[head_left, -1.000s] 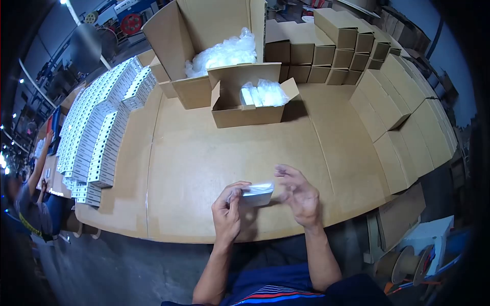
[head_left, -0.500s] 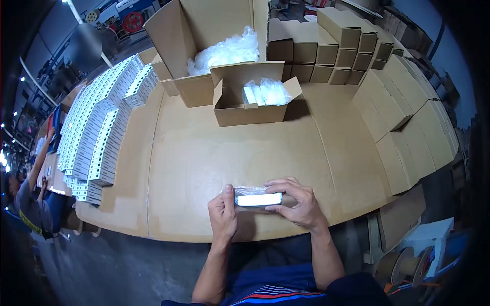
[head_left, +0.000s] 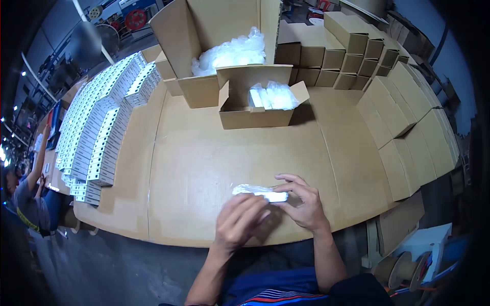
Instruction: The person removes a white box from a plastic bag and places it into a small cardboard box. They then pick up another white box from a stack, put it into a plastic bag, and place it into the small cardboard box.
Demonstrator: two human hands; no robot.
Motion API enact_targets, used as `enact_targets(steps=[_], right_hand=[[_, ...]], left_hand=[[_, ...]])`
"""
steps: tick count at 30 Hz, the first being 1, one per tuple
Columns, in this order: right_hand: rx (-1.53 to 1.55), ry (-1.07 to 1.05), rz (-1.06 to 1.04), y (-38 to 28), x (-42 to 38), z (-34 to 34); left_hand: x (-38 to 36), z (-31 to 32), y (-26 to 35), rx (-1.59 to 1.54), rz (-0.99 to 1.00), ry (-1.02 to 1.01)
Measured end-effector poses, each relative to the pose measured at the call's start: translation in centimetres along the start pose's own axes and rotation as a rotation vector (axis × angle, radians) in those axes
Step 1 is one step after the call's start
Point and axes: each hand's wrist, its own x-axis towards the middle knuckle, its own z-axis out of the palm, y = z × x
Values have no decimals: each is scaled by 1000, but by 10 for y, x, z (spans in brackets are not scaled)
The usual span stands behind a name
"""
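A small white box (head_left: 277, 196) in a clear plastic bag (head_left: 247, 189) is held just above the near part of the table. My right hand (head_left: 306, 206) grips its right end between thumb and fingers. My left hand (head_left: 237, 223) is closed over the near left side, its fingers bent together against the bag and hiding part of the box. Farther off stands an open brown carton (head_left: 255, 120), holding bagged white boxes (head_left: 273, 96) toward its right side.
A large open carton (head_left: 201, 92) with a heap of clear plastic bags (head_left: 232, 51) stands behind. White boxes (head_left: 102, 122) are stacked at left. Brown cartons (head_left: 352, 56) fill the back right, more cartons (head_left: 408, 122) the right edge. A person (head_left: 33, 194) is at far left.
My left hand has moved from the box's left end across its near side, fingers now folded over the bag. My right hand keeps its hold. The view has shifted slightly.
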Motion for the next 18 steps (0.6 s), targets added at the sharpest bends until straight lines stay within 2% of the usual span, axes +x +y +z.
enact_targets(steps=[3,10,13,16,18], right_hand=[[0,-18,-31,0,3,3],[110,-104,17,7,10,4],[74,-115,-50,9,19,3],[-169,-37,-106,-12,33,2],[-263,-106,-196,-15,40,1]], left_hand=[[2,6,-9,-14,23,-74],[7,-7,-27,-227,-145,-96],[7,-12,-39,-281,-193,-131],[5,-12,-48,-283,-212,-152],[11,-15,-56,-273,-153,-178]])
